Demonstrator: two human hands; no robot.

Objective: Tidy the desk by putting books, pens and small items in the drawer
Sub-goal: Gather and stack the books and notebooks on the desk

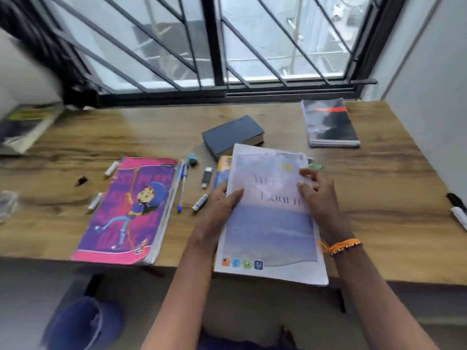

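**Book pickup at the front edge of the desk, drawer nowhere in sight**

Books and pens everywhere, so I'm placing it all off the big pale workbook [270, 218], which sits at the desk's [391, 210] front edge with its near end hanging over the lip.

Far left of it is a blurry stack of books [22, 127]. Closer in lies the pink cartoon book [126, 210], with white markers [112, 168] along its left side. Between that and the workbook: two blue pens [181, 185], a USB stick [206, 176] and another marker [200, 202].

Left hand [222, 205] grips the workbook's left edge, thumb on the cover and fingers curled under. Right hand [316, 193] is on the top right of the cover, fingers bent; can't tell if it's pinching the edge or just pressing.

Looks like a thin softcover: light and floppy, cover maybe a bit slick. Holding both long edges makes sense so it doesn't sag.

Behind it is a dark thick book [232, 136]. Back right is a grey notebook [328, 122], with a black marker [457, 200] at the desk's right edge.

Open room is toward the person, below the lip. I can't see the drawer.
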